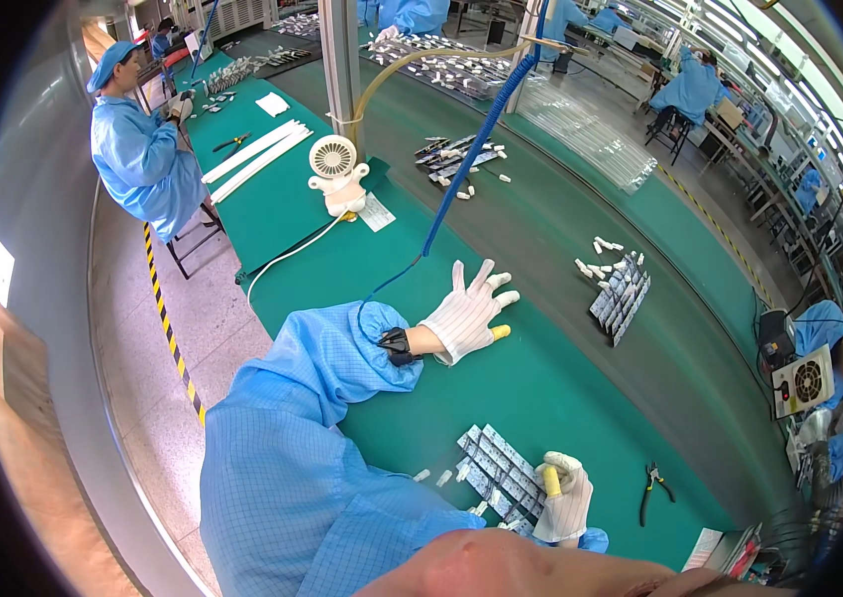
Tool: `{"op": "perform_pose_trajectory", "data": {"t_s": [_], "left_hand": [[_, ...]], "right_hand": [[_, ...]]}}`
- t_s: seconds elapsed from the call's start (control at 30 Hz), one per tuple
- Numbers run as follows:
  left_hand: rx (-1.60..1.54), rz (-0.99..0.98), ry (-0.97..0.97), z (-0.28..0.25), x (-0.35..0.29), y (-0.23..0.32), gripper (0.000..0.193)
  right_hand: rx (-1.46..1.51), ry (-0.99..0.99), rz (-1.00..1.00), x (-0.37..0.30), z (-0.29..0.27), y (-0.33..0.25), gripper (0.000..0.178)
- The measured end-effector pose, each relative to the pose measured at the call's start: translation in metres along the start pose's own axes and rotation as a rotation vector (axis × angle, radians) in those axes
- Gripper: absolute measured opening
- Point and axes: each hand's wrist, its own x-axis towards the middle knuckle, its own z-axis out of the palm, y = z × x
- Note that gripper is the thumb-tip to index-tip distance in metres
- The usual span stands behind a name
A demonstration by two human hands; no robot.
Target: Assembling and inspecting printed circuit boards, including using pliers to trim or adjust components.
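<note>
While the green table is spreading wide, a stack of grey strips is lying near its front edge, long axis running diagonally away rightward; their count is hard to make out. The right hand is clenching their near end, partly hiding it. Farther along the table, the left hand is resting flat, fingers released.

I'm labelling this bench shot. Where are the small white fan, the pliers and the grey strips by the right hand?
small white fan (pixel 332 157), head view, on its round grille.
pliers (pixel 652 488), head view, on the handles.
grey strips (pixel 497 468), head view, mid-stack, left of the right hand (pixel 564 502).
</note>
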Motion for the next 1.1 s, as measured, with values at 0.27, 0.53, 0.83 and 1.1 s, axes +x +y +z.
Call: {"op": "perform_pose_trajectory", "data": {"t_s": [0.27, 0.53, 0.83, 1.1], "left_hand": [[0.005, -0.004, -0.010, -0.006, -0.001, 0.013, 0.056], [-0.079, -0.021, 0.021, -0.008, 0.002, 0.025, 0.054], [-0.045, -0.015, 0.051, -0.007, 0.000, 0.021, 0.054], [-0.159, 0.045, -0.011, -0.030, 0.002, 0.036, 0.052]], "right_hand": [[0.030, 0.025, -0.002, -0.008, -0.009, -0.003, 0.012], [0.125, 0.144, -0.137, -0.028, -0.018, -0.041, 0.031], [-0.374, -0.084, -0.260, 0.106, -0.043, -0.067, 0.123], [-0.982, 0.231, 0.134, 0.343, -0.048, 0.024, 0.092]]}}
